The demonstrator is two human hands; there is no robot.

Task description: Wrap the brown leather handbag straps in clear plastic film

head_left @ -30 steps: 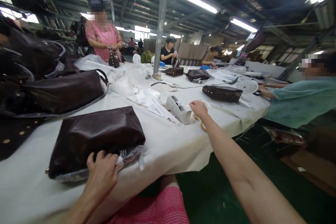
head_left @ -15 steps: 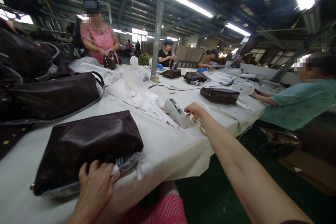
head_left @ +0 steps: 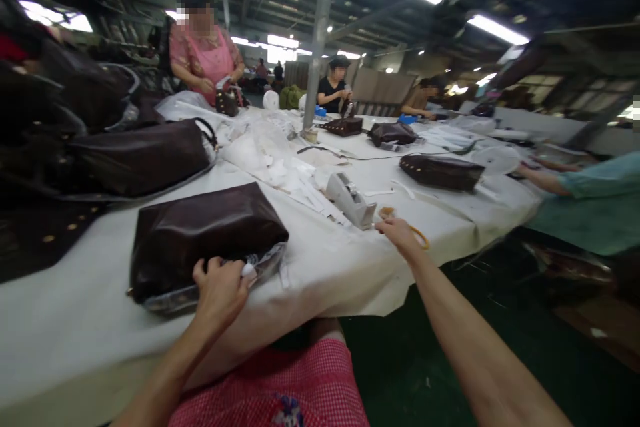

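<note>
Brown boxy bag (head_left: 207, 233), smooth, perhaps leather

The red checked garment (head_left: 320, 373) bears blue print (head_left: 287, 411).

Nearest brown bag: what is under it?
Under the bag, clear plastic shows along the near edge, on the white table cover. The left hand covers part; the bag hides the rest.

The left hand (head_left: 223, 287) is grasping the near side of a dark brown bag (head_left: 207, 230) — clear plastic (head_left: 170, 303) is showing beneath. The right hand (head_left: 399, 235) is holding its fingertips at the near end of a tape dispenser (head_left: 347, 197). Far left, a co-worker (head_left: 220, 57) is handling a studded bag (head_left: 227, 101).
</note>
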